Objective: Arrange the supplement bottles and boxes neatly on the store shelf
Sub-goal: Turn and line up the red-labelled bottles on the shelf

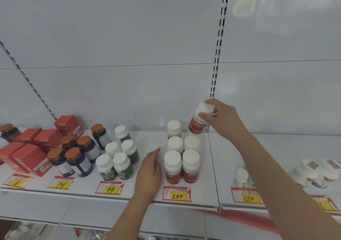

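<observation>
My right hand (224, 118) grips a red-labelled, white-capped bottle (197, 124) by its cap, tilted in the air above the back right of a group of several matching red bottles (181, 163). That group stands in two columns on the white shelf (147, 138). My left hand (148, 169) rests flat on the shelf just left of the group, fingers together, holding nothing. Further left stand green bottles with white caps (118, 158), dark bottles with copper caps (73, 156) and red boxes (27, 153).
Price tags (177, 193) line the shelf's front edge. On the right section sit a small white bottle (241, 178) and white tubs (317, 171), partly behind my right arm. A slotted upright (218, 55) divides the white back panel. Bare shelf lies between the green and red groups.
</observation>
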{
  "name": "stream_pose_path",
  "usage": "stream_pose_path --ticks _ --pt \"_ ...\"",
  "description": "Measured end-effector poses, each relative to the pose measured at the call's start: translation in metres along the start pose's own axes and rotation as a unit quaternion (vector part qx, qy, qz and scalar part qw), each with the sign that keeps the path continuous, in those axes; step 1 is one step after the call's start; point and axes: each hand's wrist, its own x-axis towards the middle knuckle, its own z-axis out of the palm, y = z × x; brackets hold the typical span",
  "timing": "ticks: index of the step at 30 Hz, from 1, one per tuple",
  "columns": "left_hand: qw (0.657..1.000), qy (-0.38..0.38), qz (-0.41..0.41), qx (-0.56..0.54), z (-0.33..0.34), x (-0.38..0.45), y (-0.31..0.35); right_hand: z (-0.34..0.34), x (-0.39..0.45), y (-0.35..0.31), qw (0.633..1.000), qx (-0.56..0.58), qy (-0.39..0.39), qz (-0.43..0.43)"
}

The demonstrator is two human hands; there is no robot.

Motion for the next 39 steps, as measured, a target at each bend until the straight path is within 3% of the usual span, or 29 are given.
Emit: stream_pose_path --ticks 4,11,17,25,29,34,39 --pt "0.997 -0.019 0.027 0.072 0.007 0.003 -0.005 0.018 0.012 0.014 0.996 -0.053 -0.075 0.000" --pt "0.997 -0.009 0.028 0.074 0.009 0.003 -0.006 0.033 0.019 0.026 0.977 -0.077 -0.199 0.012" --pt "0.997 -0.003 0.023 0.073 0.009 0.003 -0.005 0.036 0.021 0.028 0.980 -0.065 -0.188 0.014" --pt "0.998 -0.009 0.030 0.058 0.008 0.003 -0.005 0.039 0.029 0.007 0.977 -0.149 -0.150 -0.010" --pt "0.998 -0.010 0.027 0.055 0.008 0.003 -0.006 0.062 0.042 -0.014 0.963 -0.147 -0.215 -0.074" --pt "0.998 -0.008 0.021 0.060 0.005 0.002 -0.003 0.088 0.056 -0.022 0.926 -0.239 -0.270 -0.107" --pt "0.998 -0.007 0.025 0.054 0.004 0.001 -0.003 0.069 0.058 -0.015 0.967 -0.149 -0.180 -0.101"
